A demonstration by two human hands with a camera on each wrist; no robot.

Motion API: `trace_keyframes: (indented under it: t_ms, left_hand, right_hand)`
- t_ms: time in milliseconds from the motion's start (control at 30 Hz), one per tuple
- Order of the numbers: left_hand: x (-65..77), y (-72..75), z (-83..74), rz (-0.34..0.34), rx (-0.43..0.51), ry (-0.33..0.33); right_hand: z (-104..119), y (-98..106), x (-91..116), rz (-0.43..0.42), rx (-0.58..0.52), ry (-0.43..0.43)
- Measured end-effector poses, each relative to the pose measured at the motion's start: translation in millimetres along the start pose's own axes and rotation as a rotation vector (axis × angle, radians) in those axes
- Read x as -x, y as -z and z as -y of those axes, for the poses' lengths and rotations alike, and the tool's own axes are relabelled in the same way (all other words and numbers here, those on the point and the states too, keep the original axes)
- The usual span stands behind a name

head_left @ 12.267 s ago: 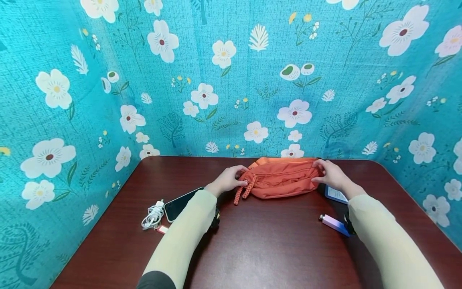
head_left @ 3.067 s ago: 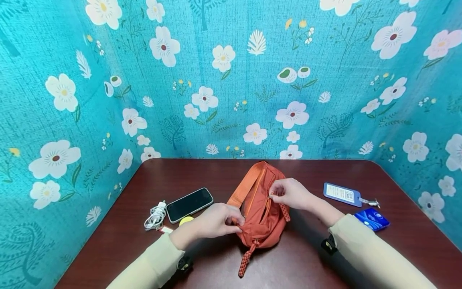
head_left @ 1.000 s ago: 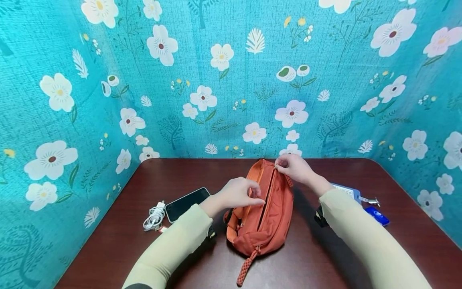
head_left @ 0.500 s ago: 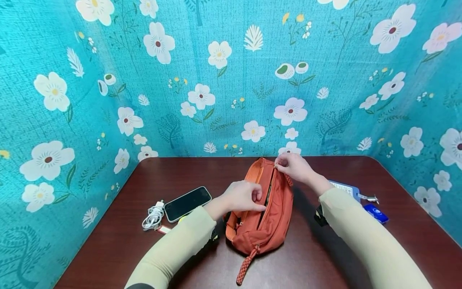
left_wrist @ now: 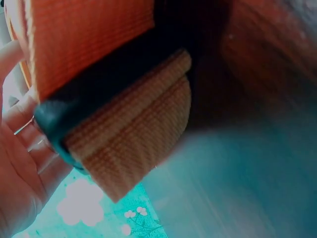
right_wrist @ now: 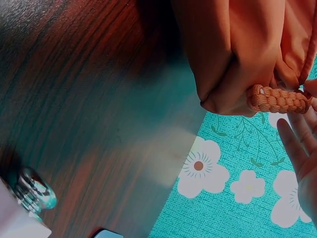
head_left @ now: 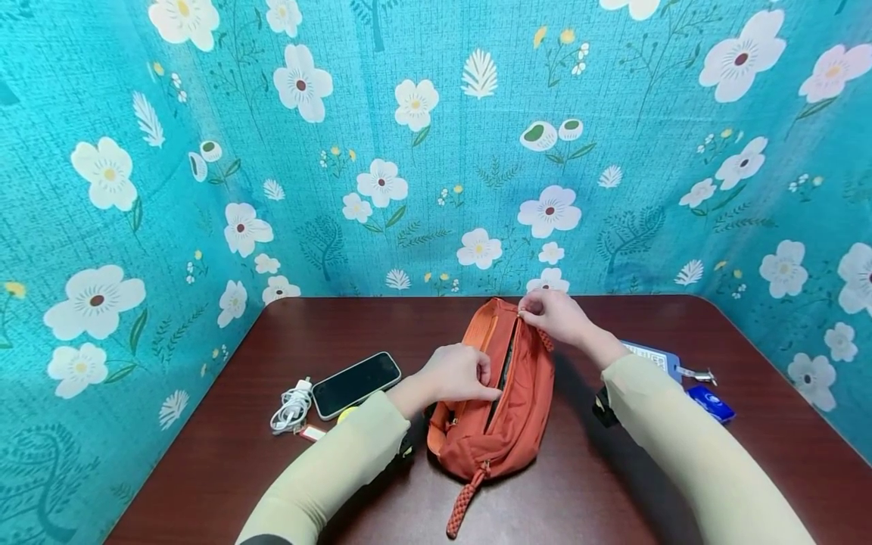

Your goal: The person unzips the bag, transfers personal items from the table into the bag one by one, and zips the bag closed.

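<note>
An orange-red waist bag [head_left: 524, 409] lies slantwise on the table, its long zipped slit [head_left: 500, 393] showing a narrow dark gap. At the slit's far end my right hand [head_left: 562, 316] pinches the zipper pull. Over the bag's middle is my left hand [head_left: 456, 375], thumb at the slit's edge and index finger bent above it; no firm grip shows. The left wrist view has the orange strap [left_wrist: 94, 44] and its dark buckle [left_wrist: 114, 74] close up, with the left fingers behind. A braided cord [right_wrist: 280, 99] hangs beside the right fingers.
Left on the dark table [head_left: 368, 325] lie a phone [head_left: 357, 384], a white charger with coiled cable [head_left: 291, 409], a small red-and-white item [head_left: 312, 433] and a partly hidden yellow thing [head_left: 347, 412]. To the right are a blue badge holder [head_left: 671, 365] and blue packet [head_left: 711, 403].
The bag has turned from lying crosswise to lengthwise. My right hand has drawn the zipper pull to the far end, lengthening the slit. My left hand has moved from the near end to the middle.
</note>
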State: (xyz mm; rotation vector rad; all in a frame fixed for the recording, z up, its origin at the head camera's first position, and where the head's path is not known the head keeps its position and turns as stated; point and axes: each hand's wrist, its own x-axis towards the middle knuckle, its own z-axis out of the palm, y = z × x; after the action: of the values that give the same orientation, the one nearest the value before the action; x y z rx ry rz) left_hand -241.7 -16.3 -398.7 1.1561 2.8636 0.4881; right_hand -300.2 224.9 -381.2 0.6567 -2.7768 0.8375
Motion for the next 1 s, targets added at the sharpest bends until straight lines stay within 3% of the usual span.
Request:
trace_keyframes:
  t_ms: [133, 333, 467, 567, 767, 1000]
  left_hand:
    - [-2.4, -4.0, -1.3, 0.024, -0.039, 0.005]
    - [-2.2, -6.0, 1.7, 0.042, 0.019, 0.012]
    - [0.6, -5.8, 5.3, 0.01, 0.078, 0.001]
    - [3.8, -5.6, 7.5, -0.018, 0.174, -0.001]
    - [8.0, -4.0, 10.2, -0.03, 0.374, 0.061]
    - [6.4, -8.6, 15.1, -0.038, 0.382, 0.101]
  right_hand:
    - [-0.3, -0.5, 0.2, -0.003, -0.002, 0.003]
    - [-0.9, -0.9, 0.9, 0.002, -0.014, -0.007]
    - [-2.3, -1.2, 1.5, 0.0, -0.017, -0.01]
    - [-3.5, -2.0, 1.5, 0.0, -0.018, 0.0]
    - [-3.7, -3.3, 1.9, -0.008, -0.015, 0.002]
    - [-1.2, -4.7, 3.1, -0.014, -0.046, 0.014]
